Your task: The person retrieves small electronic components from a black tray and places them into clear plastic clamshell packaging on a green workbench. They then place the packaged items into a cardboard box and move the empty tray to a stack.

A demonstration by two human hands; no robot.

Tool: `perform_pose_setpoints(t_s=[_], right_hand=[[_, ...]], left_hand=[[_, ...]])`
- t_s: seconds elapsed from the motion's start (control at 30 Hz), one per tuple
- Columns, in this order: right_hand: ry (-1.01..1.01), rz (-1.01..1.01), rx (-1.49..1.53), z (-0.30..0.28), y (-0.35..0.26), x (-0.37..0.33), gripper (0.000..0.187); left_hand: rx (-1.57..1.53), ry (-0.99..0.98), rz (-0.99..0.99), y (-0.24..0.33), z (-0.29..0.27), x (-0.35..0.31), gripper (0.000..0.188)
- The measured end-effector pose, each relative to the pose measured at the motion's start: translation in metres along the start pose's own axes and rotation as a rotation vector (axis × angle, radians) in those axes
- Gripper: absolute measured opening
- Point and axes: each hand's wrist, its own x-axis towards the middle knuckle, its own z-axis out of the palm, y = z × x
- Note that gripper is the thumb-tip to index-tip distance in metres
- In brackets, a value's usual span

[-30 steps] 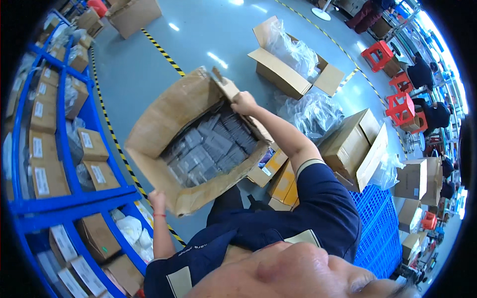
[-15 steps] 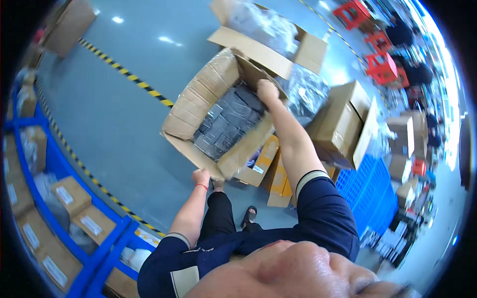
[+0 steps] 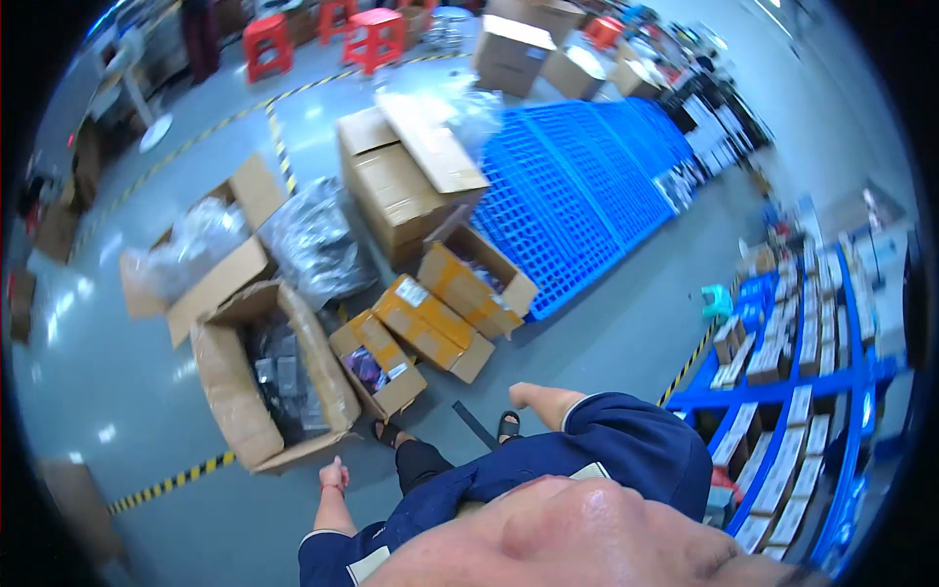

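My left hand (image 3: 335, 474), with a red band at the wrist, is just below the near edge of a worn, open cardboard box (image 3: 223, 391). Its fingers are loosely bent, and nothing shows in them. Inside that box lie many dark grey pieces in clear wrap (image 3: 284, 377). Out to the right, my right hand (image 3: 520, 394) hangs over the floor, away from any box; its fingers are too small and blurred to read. Nearest to it stand a taped carton (image 3: 430, 323) and a small open carton with purple packets (image 3: 367, 367).
Behind the cartons are a tall box (image 3: 396, 191), a silvery plastic bag (image 3: 318, 240) and an open box with clear plastic (image 3: 201, 240). Blue slatted pallets (image 3: 577, 196) lie to the right. Blue shelving (image 3: 782, 391) holds cartons. Red stools (image 3: 372, 39) stand far off.
The view has swung right, so the boxes appear farther left. My right hand has let go of the worn box and come back toward my body. My left hand has come off its edge.
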Motion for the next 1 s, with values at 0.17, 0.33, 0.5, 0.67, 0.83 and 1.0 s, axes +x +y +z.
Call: perform_pose_setpoints(t_s=[0.17, 0.33, 0.5, 0.67, 0.83, 1.0], right_hand=[[0.469, 0.190, 0.636, 0.043, 0.151, -0.081, 0.019], [0.715, 0.241, 1.072, 0.160, 0.242, -0.151, 0.014], [0.472, 0.660, 0.866, 0.342, 0.315, -0.223, 0.027], [0.304, 1.258, 1.473, 0.492, 0.298, -0.275, 0.029], [0.240, 1.137, 1.590, 0.439, 0.365, -0.264, 0.023], [0.282, 1.072, 1.604, 0.364, 0.471, -0.207, 0.017]], left_hand=[[1.023, -0.054, 0.067, 0.040, 0.070, 0.000, 0.017], [0.263, -0.023, 0.181, 0.076, 0.351, -0.108, 0.021], [1.034, -0.747, 0.485, 0.076, 0.622, -0.200, 0.024], [1.193, -0.861, 1.257, 0.127, 0.761, -0.321, 0.029], [1.859, -0.529, 1.331, 0.161, 0.774, -0.162, 0.024], [2.520, -0.635, 0.933, 0.207, 0.767, -0.108, 0.015]])
